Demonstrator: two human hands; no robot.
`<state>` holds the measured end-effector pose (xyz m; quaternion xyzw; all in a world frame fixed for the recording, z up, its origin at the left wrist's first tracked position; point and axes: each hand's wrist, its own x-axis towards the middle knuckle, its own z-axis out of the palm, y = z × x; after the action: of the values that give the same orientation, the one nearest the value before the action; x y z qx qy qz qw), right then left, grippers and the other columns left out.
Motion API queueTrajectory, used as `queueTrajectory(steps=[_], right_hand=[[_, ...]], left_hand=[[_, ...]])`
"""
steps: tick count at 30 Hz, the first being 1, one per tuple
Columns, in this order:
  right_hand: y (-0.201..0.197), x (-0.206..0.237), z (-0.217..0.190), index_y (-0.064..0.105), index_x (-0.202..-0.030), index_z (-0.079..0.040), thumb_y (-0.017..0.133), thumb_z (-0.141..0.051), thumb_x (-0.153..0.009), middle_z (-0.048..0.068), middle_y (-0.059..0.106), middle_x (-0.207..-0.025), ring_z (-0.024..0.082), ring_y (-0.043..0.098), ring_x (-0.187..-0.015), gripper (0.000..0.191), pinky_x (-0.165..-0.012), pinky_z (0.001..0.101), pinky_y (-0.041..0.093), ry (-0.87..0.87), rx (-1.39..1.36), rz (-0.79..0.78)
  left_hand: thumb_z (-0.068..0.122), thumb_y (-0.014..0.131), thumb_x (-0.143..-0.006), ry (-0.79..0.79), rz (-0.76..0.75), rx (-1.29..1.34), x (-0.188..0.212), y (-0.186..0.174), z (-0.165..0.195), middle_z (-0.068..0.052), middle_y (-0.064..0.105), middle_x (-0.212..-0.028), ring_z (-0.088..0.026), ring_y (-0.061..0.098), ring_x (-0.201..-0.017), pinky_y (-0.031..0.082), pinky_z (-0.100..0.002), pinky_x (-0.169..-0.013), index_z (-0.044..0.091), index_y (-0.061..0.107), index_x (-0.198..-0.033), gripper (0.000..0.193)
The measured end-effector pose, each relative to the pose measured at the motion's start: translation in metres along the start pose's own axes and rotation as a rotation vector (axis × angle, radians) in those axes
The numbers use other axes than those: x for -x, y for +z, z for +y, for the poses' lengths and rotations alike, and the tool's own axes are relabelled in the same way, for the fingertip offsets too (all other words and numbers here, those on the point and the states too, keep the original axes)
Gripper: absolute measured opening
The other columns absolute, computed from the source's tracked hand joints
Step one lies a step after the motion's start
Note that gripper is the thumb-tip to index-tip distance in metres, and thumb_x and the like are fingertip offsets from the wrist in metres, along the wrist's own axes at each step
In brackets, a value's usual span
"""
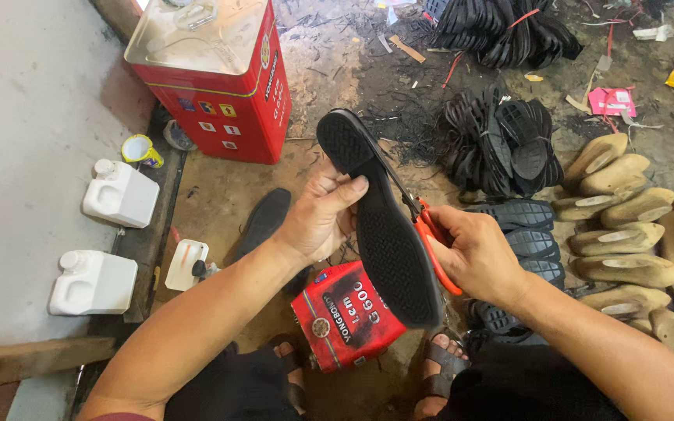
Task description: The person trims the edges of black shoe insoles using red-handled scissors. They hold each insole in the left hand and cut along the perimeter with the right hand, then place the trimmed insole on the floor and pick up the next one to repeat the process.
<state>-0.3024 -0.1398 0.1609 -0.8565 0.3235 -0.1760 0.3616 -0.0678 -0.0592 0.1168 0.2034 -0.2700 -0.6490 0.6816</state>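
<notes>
- My left hand grips a black rubber shoe sole at its narrow waist, thumb across the tread, fingers closed behind it.
- My right hand is closed around orange-handled scissors, whose blades meet the sole's right edge.
- The sole is held in the air between both hands, above my lap, tread facing me.
- Its long axis runs diagonally: the small heel end points up and to the left, away from me, and the broad toe end points down and to the right, toward my knees.
- Below the sole, a small red tin lies on its side by my sandalled feet.
- Another black sole lies flat on the dirty brown floor just left of my left hand.
- To the right, treaded soles are stacked beside rows of wooden shoe lasts.
- Further off stand a large red metal can, bundles of black straps, and two white plastic jugs on a pale grey ledge at left.
</notes>
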Motion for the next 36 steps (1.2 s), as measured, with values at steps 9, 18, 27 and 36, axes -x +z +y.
queueTrajectory(steps=[9,18,27,36], right_hand=[[-0.006,-0.002,0.008,0.071,-0.104,0.0,0.07,-0.024,-0.092,0.011,0.062,-0.065,0.015,0.06,-0.054,0.026,-0.054,0.0317,0.051,-0.059,0.005,-0.017],[-0.015,0.0,0.018,0.072,-0.1,-0.001,0.078,-0.029,-0.089,-0.004,0.052,-0.068,0.004,0.042,-0.064,0.03,-0.052,0.0263,0.038,0.13,-0.195,-0.335],[-0.013,0.001,0.016,0.072,-0.112,-0.004,0.073,-0.023,-0.086,-0.009,0.066,-0.079,0.0,0.055,-0.07,0.031,-0.058,0.0226,0.047,0.246,-0.386,-0.094],[-0.014,0.003,0.001,0.074,-0.1,-0.003,0.076,-0.03,-0.087,0.001,0.058,-0.062,0.006,0.046,-0.061,0.03,-0.053,0.0294,0.045,0.172,-0.087,-0.233]], left_hand=[[0.007,0.061,-0.105,-0.044,0.044,-0.044,-0.001,0.003,0.006,-0.005,0.07,-0.116,-0.021,0.072,-0.103,0.061,-0.042,-0.087,0.01,0.062,-0.129,0.024],[0.017,0.063,-0.108,0.156,0.086,0.042,-0.005,-0.01,0.019,-0.006,0.073,-0.115,-0.025,0.071,-0.103,0.06,-0.048,-0.095,0.01,0.071,-0.119,0.015],[0.009,0.064,-0.108,0.401,0.297,-0.213,-0.012,-0.019,0.016,-0.004,0.071,-0.123,-0.012,0.067,-0.112,0.054,-0.032,-0.104,0.005,0.069,-0.127,0.02],[0.013,0.064,-0.103,0.279,0.279,-0.191,-0.009,-0.016,0.023,-0.001,0.07,-0.112,-0.013,0.069,-0.1,0.059,-0.037,-0.084,0.015,0.063,-0.126,0.023]])
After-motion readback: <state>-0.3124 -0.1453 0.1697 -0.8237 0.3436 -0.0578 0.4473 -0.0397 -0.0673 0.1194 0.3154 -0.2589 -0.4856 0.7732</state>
